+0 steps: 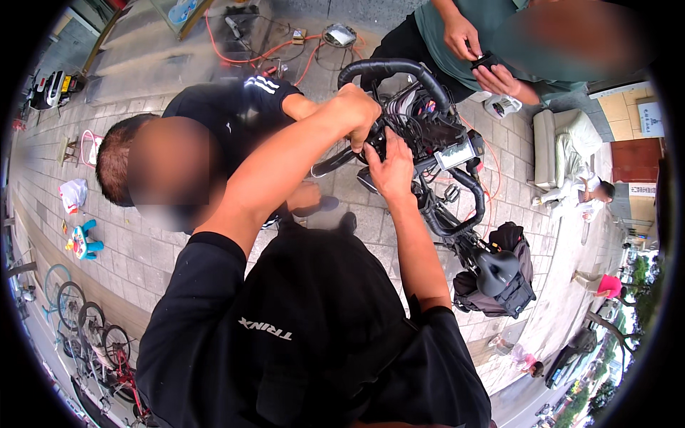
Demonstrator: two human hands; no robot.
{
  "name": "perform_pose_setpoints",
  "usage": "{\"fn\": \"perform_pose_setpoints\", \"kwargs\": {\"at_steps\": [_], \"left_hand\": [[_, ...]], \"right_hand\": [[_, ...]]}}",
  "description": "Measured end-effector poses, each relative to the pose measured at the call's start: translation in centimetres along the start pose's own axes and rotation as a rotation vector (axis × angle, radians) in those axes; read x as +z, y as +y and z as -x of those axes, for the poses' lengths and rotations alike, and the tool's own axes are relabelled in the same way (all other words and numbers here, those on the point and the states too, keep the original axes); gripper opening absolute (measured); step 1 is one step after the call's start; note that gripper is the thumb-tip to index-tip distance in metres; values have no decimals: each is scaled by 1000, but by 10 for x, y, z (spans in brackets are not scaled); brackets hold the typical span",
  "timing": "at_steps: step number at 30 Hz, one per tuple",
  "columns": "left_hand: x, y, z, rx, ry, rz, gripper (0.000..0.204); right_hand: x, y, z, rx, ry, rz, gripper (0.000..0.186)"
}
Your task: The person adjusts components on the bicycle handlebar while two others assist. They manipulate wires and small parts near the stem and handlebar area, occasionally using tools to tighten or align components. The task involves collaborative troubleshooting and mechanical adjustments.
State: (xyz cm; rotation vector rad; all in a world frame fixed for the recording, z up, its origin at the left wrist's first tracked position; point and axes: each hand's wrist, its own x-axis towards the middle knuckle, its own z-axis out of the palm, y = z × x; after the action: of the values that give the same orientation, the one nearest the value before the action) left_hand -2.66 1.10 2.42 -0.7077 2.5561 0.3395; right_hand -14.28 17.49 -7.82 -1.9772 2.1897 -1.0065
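Note:
A black bicycle with curled drop handlebars (392, 66) stands in front of me, its front crowded with black cables (417, 118). My left hand (357, 113) reaches across to the front of the bars, fingers curled downward; what they grip is hidden. Close beside it, my right hand (394, 167) presses its thumb and fingers around a dark part among the cables, too obscured to name. A device with a pale screen (455, 154) is mounted on the bars, right of my right hand. Farther back are the black saddle (497, 273) and dark bags (524, 267).
A person in a dark shirt (214, 107) crouches at left, an arm close to my left hand. Another in green holds a small black object (485, 60) beyond the bars. An orange hose (214, 39) lies on the paving. Parked bicycles (93, 328) line the lower left.

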Motion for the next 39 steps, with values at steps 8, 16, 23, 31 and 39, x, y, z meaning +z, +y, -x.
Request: {"fn": "perform_pose_setpoints", "kwargs": {"at_steps": [8,16,23,31,39], "left_hand": [[-15,6,15,-1,-55,-32,63],[15,-4,10,53,140,83,83],[61,-23,7,185,575,-14,40],[52,-17,4,85,500,-257,31],[52,-39,-5,196,152,-260,45]], "right_hand": [[3,1,7,-87,30,7,62],[-27,9,55,37,91,47,53],[-46,61,88,189,227,120,51],[-63,113,124,383,36,72,50],[-46,135,147,756,229,-328,52]]}}
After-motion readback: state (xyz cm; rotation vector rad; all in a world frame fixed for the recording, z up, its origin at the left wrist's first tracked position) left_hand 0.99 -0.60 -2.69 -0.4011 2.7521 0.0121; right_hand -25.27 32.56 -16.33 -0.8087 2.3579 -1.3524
